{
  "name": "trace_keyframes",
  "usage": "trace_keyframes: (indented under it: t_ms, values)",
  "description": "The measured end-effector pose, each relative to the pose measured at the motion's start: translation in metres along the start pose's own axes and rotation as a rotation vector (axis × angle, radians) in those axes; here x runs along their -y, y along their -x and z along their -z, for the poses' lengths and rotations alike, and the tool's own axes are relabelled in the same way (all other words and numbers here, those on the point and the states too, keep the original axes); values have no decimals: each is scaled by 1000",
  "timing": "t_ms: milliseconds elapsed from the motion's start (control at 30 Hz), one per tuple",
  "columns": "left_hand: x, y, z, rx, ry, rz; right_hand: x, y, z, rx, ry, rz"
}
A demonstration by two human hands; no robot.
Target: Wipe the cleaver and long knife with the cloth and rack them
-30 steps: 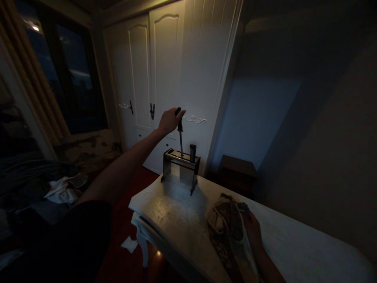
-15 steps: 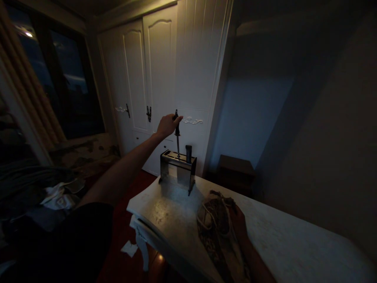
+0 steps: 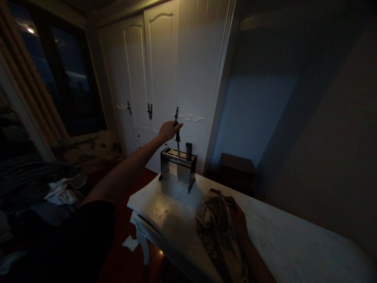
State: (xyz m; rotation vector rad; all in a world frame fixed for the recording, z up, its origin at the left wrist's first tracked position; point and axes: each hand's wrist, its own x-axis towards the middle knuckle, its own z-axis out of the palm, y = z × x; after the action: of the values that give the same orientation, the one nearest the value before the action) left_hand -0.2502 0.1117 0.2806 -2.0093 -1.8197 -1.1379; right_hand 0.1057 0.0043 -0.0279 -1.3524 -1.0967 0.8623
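Note:
My left hand is closed around the black handle of a sharpening steel, which stands upright above the knife block. The steel's thin metal rod runs down into the block's top, so its lower end is hidden there. Another black-handled knife sits in the block at the right of the steel. On the near side of the table, my right hand grips the right side of a brown patterned cloth bag with a pale drawstring cord. Its fingertips are partly hidden in shadow.
A white marble-look table with curved legs bears the block and bag. Behind it stands a white wardrobe. A dark low cabinet is beyond the table's far edge. Heaped clothes lie at the left, and white paper on the red floor.
My left hand has moved down a little with the steel, and more of the rod is inside the knife block. The right hand stays on the bag.

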Motion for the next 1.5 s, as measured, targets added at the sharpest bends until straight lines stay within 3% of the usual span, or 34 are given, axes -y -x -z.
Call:
trace_keyframes:
  t_ms: [467, 1100, 1500]
  values:
    - [12, 22, -37, 149, -100, -9, -2, -2, 2, 19, 2, -6]
    - [19, 37, -48, 232, -109, 18, 0, -1, 3, 3, 23, 28]
    - [16, 42, -56, 233, -44, 133, 0, 1, 4, 24, 23, 43]
